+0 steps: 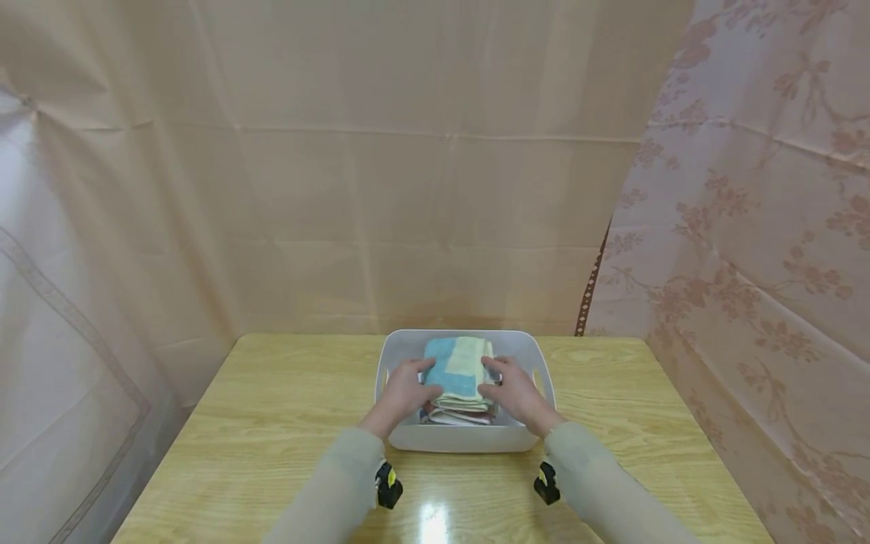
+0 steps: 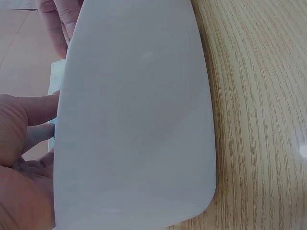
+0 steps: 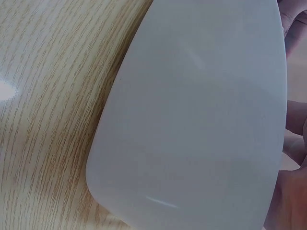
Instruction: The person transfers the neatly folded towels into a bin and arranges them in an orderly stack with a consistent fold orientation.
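Observation:
A folded blue and pale-yellow towel (image 1: pixel 461 369) lies on top of a stack of folded cloths (image 1: pixel 462 417) inside a white plastic basket (image 1: pixel 464 440). My left hand (image 1: pixel 405 393) is at the left side of the towel, its thumb and fingers spread along that edge. Opposite it, my right hand (image 1: pixel 514 389) touches the right edge in the same manner. Lower fingers of both hands are hidden in the basket. In the left wrist view the basket wall (image 2: pixel 134 120) covers most of the towel; in the right wrist view it hides the cloths entirely.
The basket stands near the far edge of a wood-grain table (image 1: pixel 292 423). Behind it hangs a beige curtain (image 1: pixel 408 189), with a flower-patterned cloth (image 1: pixel 761 227) at the right. Each wrist wears a small black device (image 1: pixel 389 485).

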`<state>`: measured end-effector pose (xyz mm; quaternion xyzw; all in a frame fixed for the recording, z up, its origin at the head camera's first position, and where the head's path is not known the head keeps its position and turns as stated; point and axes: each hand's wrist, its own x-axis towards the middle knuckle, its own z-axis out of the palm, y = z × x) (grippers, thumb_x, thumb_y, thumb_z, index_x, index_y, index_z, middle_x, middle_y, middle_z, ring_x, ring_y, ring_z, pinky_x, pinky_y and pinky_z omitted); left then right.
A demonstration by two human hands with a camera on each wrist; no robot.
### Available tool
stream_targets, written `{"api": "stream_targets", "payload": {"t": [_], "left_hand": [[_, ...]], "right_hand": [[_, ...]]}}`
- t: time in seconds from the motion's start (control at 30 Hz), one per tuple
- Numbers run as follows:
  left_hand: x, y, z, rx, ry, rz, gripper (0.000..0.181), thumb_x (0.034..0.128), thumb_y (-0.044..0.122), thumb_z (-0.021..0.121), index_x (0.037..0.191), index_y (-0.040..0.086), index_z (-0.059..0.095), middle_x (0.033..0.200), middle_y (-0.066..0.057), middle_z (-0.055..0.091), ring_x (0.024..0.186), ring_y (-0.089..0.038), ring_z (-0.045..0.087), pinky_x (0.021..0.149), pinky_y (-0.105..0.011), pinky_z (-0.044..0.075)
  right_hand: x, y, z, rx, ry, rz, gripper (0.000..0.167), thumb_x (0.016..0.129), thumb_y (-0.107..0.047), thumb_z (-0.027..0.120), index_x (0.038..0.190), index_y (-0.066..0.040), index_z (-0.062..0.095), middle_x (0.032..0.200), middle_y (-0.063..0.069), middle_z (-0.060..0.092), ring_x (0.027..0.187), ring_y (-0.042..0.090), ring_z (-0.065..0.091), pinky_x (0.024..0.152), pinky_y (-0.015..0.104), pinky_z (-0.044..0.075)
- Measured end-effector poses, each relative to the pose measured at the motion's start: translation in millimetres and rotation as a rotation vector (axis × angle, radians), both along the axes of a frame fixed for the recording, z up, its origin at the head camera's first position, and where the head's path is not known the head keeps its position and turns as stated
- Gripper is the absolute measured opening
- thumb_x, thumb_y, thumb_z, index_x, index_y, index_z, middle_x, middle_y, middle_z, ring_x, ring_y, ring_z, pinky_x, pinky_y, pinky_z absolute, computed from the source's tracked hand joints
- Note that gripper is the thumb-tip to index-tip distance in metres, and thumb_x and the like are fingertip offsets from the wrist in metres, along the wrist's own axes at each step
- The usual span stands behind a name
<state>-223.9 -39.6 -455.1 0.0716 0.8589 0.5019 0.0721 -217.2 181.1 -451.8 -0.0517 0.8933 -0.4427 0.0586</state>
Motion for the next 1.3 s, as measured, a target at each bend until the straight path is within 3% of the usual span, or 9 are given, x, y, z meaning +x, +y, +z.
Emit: {"api": "stream_targets", "payload": {"t": [0.47,0.73,1.1,1.3], "left_hand": [[-1.1,-2.7,-0.6,-0.05,-0.053,0.009,0.064,0.0878,0.006,0.076,0.146,-0.005,0.051,0.146,-0.034,0.041,0.063,-0.017,0.069,0.064,-0.03,0.06],[-0.2,-3.6,1.0,-0.066,-0.071,-0.013,0.065,0.0894,0.007,0.075,0.148,-0.005,0.048,0.149,-0.032,0.041,0.066,-0.016,0.07,0.067,-0.031,0.06],[0.1,-4.0,2.1,-0.075,-0.066,-0.024,0.066,0.0893,0.007,0.073,0.148,-0.006,0.047,0.142,-0.029,0.053,0.066,-0.018,0.071,0.068,-0.032,0.06],[1.2,-5.7,5.6,-0.091,-0.054,-0.01,0.065,0.0909,0.011,0.073,0.148,-0.005,0.048,0.147,-0.031,0.044,0.067,-0.02,0.071,0.075,-0.035,0.06]], "right_hand": [[-0.2,1.5,-4.7,0.018,-0.041,0.009,0.061,0.095,-0.011,0.067,0.152,-0.002,0.045,0.155,0.028,0.037,0.139,0.046,0.042,0.112,0.058,0.039],[-0.8,3.5,-6.9,0.024,-0.061,0.023,0.061,0.098,-0.012,0.066,0.154,-0.004,0.043,0.156,0.028,0.035,0.14,0.048,0.04,0.111,0.06,0.04],[0.0,3.1,-5.8,0.031,-0.08,0.019,0.061,0.099,-0.014,0.065,0.155,-0.005,0.042,0.156,0.027,0.035,0.141,0.047,0.04,0.112,0.059,0.04],[1.5,3.4,-2.1,0.012,-0.068,0.027,0.062,0.098,-0.014,0.065,0.155,-0.004,0.042,0.153,0.028,0.039,0.141,0.046,0.04,0.114,0.059,0.037]]}}
